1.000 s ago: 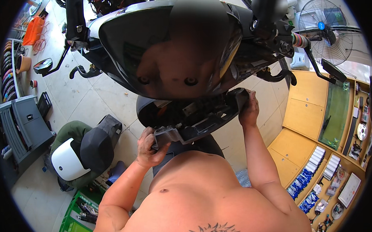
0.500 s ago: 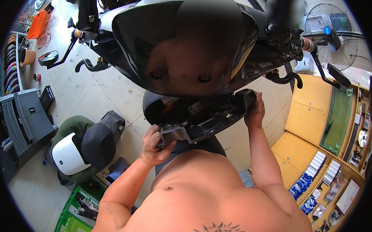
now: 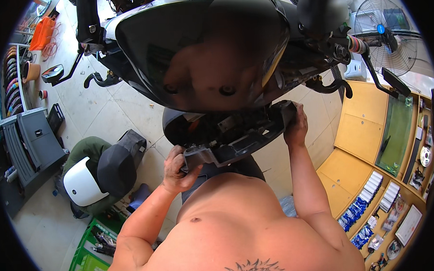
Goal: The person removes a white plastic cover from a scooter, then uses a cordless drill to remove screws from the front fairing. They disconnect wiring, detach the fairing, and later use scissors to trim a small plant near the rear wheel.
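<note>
Between my hands is a black moulded plastic panel [image 3: 237, 154] of a scooter, its cut-out, ribbed edge toward me. My left hand [image 3: 177, 171] is closed around its near left corner, thumb toward my body. At the raised right end, my right hand [image 3: 298, 124] grips the rim, its fingers partly hidden by the panel. Just beyond, the scooter's glossy black front [image 3: 199, 59] overhangs the panel and hides its far side. From here I cannot tell whether the panel is attached to the scooter.
Handlebars carry a left brake lever [image 3: 101, 81], a right lever [image 3: 328, 86] and mirrors. A grey-and-white seat-like piece [image 3: 86, 182] is at left, near a green crate [image 3: 82, 255]. Wooden cabinets [image 3: 361, 122] line the right; a fan [image 3: 384, 36] stands behind.
The scooter's front and handlebars sit slightly farther left in view. The panel and my left hand have shifted slightly left too; both hands keep their grip.
</note>
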`<state>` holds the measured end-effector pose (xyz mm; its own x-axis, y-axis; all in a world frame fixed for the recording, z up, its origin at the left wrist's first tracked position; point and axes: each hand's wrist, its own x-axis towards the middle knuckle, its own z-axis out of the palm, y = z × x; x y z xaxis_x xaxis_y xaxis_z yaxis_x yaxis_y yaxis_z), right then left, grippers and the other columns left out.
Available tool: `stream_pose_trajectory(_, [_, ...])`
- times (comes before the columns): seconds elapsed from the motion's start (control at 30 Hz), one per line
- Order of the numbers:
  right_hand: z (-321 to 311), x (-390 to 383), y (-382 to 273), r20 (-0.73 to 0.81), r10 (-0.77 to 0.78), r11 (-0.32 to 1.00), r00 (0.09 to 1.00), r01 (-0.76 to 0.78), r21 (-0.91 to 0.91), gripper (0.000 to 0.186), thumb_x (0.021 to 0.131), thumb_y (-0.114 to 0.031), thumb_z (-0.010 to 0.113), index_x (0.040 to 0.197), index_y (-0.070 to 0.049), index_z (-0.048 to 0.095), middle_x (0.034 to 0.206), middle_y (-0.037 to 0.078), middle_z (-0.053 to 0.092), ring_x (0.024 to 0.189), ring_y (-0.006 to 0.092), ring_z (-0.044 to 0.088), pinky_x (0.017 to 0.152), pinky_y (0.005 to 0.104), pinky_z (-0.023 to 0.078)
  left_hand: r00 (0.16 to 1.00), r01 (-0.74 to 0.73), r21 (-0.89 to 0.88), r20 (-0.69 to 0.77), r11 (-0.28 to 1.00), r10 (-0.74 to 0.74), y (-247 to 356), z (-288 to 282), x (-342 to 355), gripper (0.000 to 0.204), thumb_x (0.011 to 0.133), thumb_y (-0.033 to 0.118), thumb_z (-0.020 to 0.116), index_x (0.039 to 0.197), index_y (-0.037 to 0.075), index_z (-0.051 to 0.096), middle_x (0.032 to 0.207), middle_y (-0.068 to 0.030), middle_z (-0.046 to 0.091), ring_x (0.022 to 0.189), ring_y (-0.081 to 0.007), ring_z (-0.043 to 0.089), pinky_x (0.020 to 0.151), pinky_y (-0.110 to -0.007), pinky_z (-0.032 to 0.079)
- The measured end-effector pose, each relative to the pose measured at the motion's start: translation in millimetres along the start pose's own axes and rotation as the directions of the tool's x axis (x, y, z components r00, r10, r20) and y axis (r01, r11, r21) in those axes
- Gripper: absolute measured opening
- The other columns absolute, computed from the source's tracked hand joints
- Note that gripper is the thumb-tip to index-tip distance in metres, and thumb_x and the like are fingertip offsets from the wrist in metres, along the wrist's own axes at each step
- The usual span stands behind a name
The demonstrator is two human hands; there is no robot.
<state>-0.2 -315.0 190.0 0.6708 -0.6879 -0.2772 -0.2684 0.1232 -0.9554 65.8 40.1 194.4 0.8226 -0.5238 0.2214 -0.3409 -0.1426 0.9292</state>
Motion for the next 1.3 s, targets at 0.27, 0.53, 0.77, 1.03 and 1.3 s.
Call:
stream_pose_trajectory(0.27, [1, -1, 1, 0.000, -0.051, 0.998, 0.999, 0.051, -0.045, 0.044, 0.101, -0.040, 0.039, 0.098, -0.002, 0.062, 0.065, -0.003, 0.054, 0.052, 0.0050, 0.041, 0.049, 0.0206, 0.031, 0.998, 0.043, -0.003, 0.036, 0.999, -0.043, 6, -3, 3, 0.025, 0.065, 0.001, 0.073, 0.087, 0.004, 0.062, 0.079, -0.0133, 0.057, 0.062, -0.0276, 0.052, 0.055, -0.033, 0.040])
stream_pose_trajectory(0.53, [0, -1, 4, 0.006, -0.040, 0.999, 0.999, 0.040, 0.011, 0.039, 0.100, -0.038, 0.043, 0.099, -0.004, 0.062, 0.067, -0.003, 0.054, 0.054, 0.0043, 0.040, 0.049, 0.0201, 0.030, 0.998, 0.048, -0.008, 0.038, 0.999, -0.048, 8, -2, 4, 0.024, 0.063, 0.000, 0.073, 0.082, 0.003, 0.059, 0.078, -0.0165, 0.055, 0.064, -0.0321, 0.050, 0.056, -0.037, 0.041])
stream_pose_trajectory(0.77, [-14, 4, 21, 0.146, -0.418, 0.704, 0.897, 0.421, -0.573, 0.027, 0.099, -0.029, 0.043, 0.099, -0.008, 0.060, 0.079, -0.002, 0.055, 0.063, 0.0063, 0.044, 0.053, 0.0217, 0.034, 0.999, -0.011, 0.019, 0.039, 1.000, 0.011, 5, -3, 4, 0.027, 0.065, -0.003, 0.071, 0.087, 0.005, 0.058, 0.077, -0.0128, 0.058, 0.064, -0.0294, 0.052, 0.055, -0.035, 0.040])
stream_pose_trajectory(1.03, [-27, 5, 36, 0.008, -0.058, 0.990, 0.998, 0.058, -0.130, 0.042, 0.074, 0.009, 0.063, 0.115, 0.001, 0.056, 0.107, 0.015, 0.065, 0.097, 0.0342, 0.063, 0.085, 0.0382, 0.051, 0.994, 0.093, -0.004, 0.064, 0.996, -0.092, 8, -5, 3, 0.026, 0.063, 0.002, 0.073, 0.086, 0.003, 0.062, 0.081, -0.0164, 0.056, 0.068, -0.0335, 0.054, 0.060, -0.038, 0.043])
stream_pose_trajectory(1.3, [-22, 2, 24, 0.135, -0.306, 0.792, 0.942, 0.331, -0.513, 0.035, 0.077, 0.005, 0.060, 0.111, -0.001, 0.058, 0.102, 0.013, 0.064, 0.094, 0.0312, 0.062, 0.082, 0.0365, 0.050, 0.994, 0.085, 0.011, 0.063, 0.996, -0.085, 3, -5, -2, 0.026, 0.061, 0.002, 0.074, 0.084, 0.003, 0.061, 0.083, -0.0173, 0.055, 0.068, -0.0347, 0.053, 0.059, -0.038, 0.043])
